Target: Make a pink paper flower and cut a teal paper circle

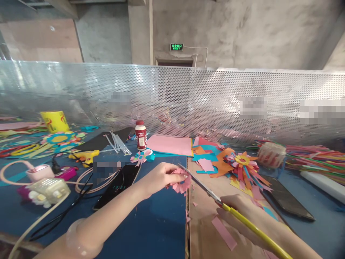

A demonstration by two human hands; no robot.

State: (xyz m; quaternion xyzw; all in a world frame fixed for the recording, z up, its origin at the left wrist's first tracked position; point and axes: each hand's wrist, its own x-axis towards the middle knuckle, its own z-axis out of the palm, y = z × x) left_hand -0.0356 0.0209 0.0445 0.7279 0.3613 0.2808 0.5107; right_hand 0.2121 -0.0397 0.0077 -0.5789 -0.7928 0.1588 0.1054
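blue table [159, 223] beneath you; at centre frame your left hand [163, 175] pinches the pink paper flower [178, 187]; lower right, your right hand [239, 204] holds scissors [238, 216]. you seem to be trimming (scraps [195, 204] lie below); another snip calls for turning the flower.

Moderate indoor light, wide-angle edge stretch.
Glare on mesh screen [172, 95] at 10 o'clock; exit sign [176, 47] glows at 12; pixelated patch at 3.
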